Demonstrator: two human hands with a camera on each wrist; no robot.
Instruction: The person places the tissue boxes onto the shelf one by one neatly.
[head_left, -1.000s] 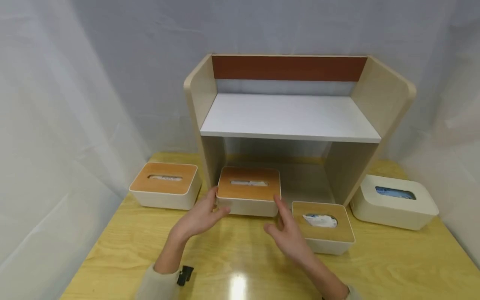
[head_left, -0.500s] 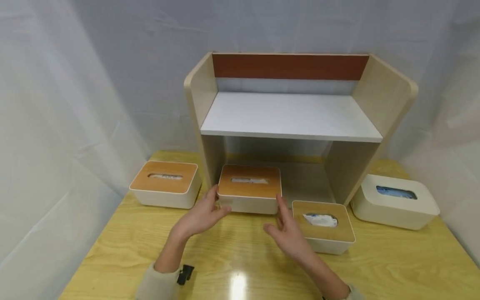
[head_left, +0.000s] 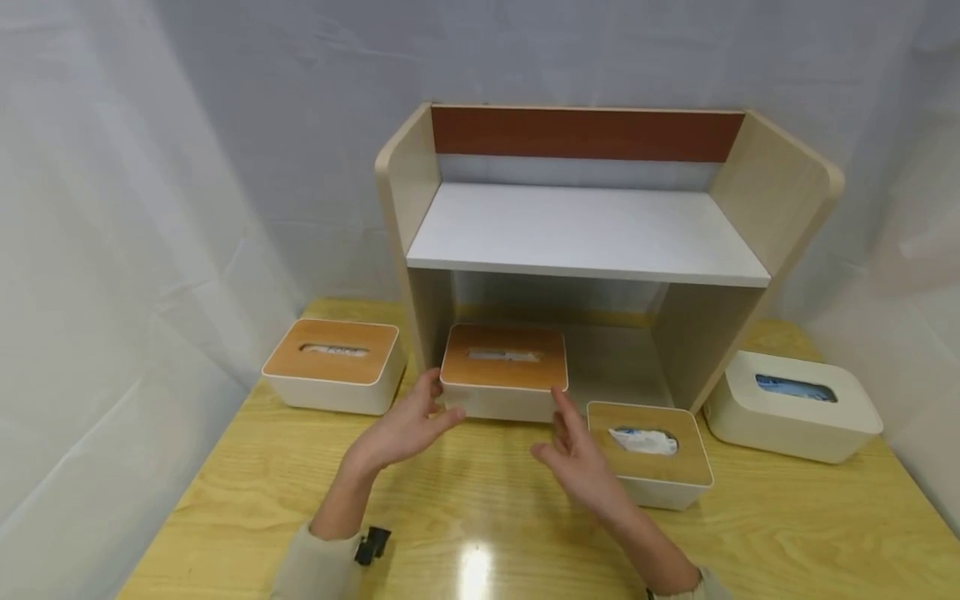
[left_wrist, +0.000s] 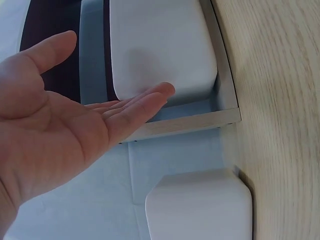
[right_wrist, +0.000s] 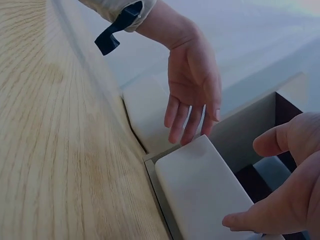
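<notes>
In the head view, a white, round-cornered box with an orange-brown lid that looks like wood (head_left: 504, 375) is seen in the lower opening of a pale, wood-coloured shelf unit (head_left: 588, 229), near its left wall. The box's long side is turned left to right, and the long slot in its lid is faced up and lined up the same way (something pale is seen inside, but any writing is too small to be read). The box's left end is touched by the left hand (head_left: 401, 425), and its front right corner by the right hand (head_left: 585, 467); the fingers are held loose, not wrapped round it.

In the left wrist view, the left fingers are stretched out at the smooth white end.

In the right wrist view, the box is seen between both hands.
</notes>
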